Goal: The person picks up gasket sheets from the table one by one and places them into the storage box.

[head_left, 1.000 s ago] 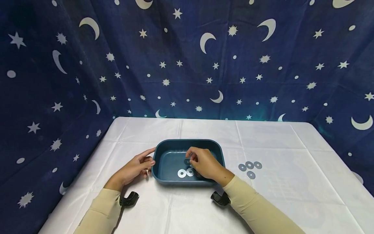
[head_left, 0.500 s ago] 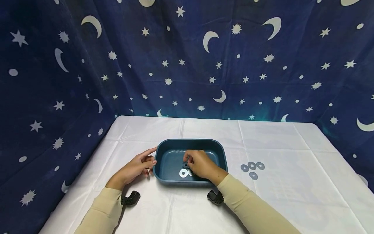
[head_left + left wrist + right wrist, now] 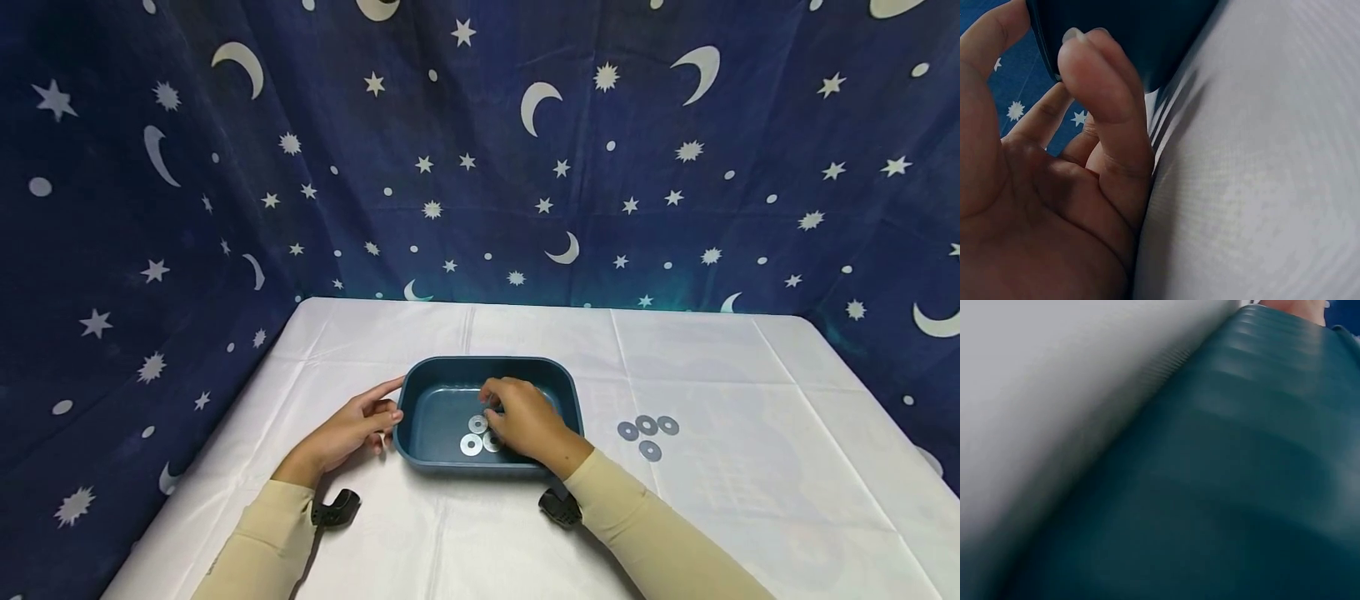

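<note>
A dark teal rectangular bin (image 3: 442, 464) stands on the table. Inside it, three flat metal washers show: one washer (image 3: 477, 424) at the back, one washer (image 3: 471, 444) at the front, and another washer (image 3: 491, 441) partly under my right hand. My right hand (image 3: 528, 421) is over the bin's right half with loosely bent fingers, and no washer is visible between them. Anything beneath that palm is hidden. At the bin's left end, my left hand (image 3: 345, 433) touches the wall with relaxed fingers. The left wrist view shows the left palm (image 3: 1054, 206) beside the bin (image 3: 1141, 37).
Several grey washers (image 3: 647, 425) lie on the white tablecloth (image 3: 750, 483) right of the bin. A dark blue curtain (image 3: 480, 217) with moons and stars hangs behind the table and along its left side. The right wrist view holds mostly the bin's outer wall (image 3: 1210, 475).
The washer pinched in my right hand has been lowered and let go; it lies flat on the bin floor. That hand has since drawn slightly back to the right. My left hand stays put.
</note>
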Action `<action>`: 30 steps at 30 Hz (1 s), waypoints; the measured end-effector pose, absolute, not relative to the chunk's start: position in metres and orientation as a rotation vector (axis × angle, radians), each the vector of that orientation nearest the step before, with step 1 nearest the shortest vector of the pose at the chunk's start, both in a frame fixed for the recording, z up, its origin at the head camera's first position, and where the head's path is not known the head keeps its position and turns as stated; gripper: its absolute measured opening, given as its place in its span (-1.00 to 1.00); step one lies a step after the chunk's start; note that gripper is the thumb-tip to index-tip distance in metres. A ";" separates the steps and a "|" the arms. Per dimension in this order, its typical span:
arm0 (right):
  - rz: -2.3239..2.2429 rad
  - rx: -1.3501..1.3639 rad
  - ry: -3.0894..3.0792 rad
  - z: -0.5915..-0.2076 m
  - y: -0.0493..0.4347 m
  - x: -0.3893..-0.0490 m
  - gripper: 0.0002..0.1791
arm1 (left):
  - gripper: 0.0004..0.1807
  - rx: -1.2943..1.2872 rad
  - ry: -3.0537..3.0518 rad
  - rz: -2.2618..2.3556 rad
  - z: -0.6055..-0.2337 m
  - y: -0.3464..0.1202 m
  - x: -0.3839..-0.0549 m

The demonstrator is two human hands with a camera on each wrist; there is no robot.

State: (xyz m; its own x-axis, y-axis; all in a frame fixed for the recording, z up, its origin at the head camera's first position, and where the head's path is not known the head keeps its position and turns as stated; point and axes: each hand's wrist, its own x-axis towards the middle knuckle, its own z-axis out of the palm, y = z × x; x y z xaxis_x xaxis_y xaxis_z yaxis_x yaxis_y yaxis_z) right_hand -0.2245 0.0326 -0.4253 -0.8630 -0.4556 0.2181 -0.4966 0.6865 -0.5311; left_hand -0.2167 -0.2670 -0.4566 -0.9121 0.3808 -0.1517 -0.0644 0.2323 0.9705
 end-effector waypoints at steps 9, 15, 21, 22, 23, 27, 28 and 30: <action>0.858 0.683 -2.696 -0.404 0.078 -0.199 -0.87 | -0.23 0.299 2.164 1.720 -0.458 -0.267 -0.218; 0.847 0.626 -2.638 -0.404 0.115 -0.193 -0.84 | -0.23 0.297 2.179 1.710 -0.456 -0.268 -0.217; 0.840 0.570 -2.626 -0.407 0.145 -0.189 -0.83 | -0.23 0.309 2.164 1.720 -0.454 -0.266 -0.216; 0.835 0.562 -2.632 -0.408 0.149 -0.189 -0.83 | -0.23 0.308 2.163 1.720 -0.454 -0.266 -0.216; 0.825 0.554 -2.639 -0.408 0.153 -0.189 -0.83 | -0.23 0.303 2.164 1.719 -0.454 -0.266 -0.216; 0.804 0.518 -2.695 -0.412 0.167 -0.190 -0.81 | -0.23 0.301 2.171 1.710 -0.455 -0.265 -0.215; 0.799 0.508 -2.709 -0.412 0.170 -0.190 -0.81 | -0.23 0.300 2.171 1.709 -0.455 -0.265 -0.215; 0.792 0.488 -2.736 -0.414 0.177 -0.191 -0.80 | -0.22 0.304 2.169 1.706 -0.455 -0.265 -0.215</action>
